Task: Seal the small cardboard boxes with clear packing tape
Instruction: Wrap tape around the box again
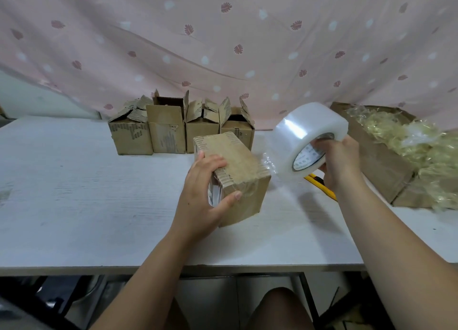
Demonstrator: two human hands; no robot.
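A small closed cardboard box [238, 173] lies on the white table [86, 193] in the middle. My left hand [208, 193] grips its near left end, fingers over the top and thumb on the front face. My right hand [339, 158] holds a large roll of clear packing tape [307, 136] in the air to the right of the box, fingers through the core. A stretch of clear tape [269, 163] runs from the roll down to the box's right edge.
Several small open cardboard boxes [181, 129] stand in a row at the back of the table. A yellow utility knife [319, 183] lies under my right hand. A bigger carton of yellowish shredded filler [401, 156] sits at the right. A pink curtain [223, 44] hangs behind.
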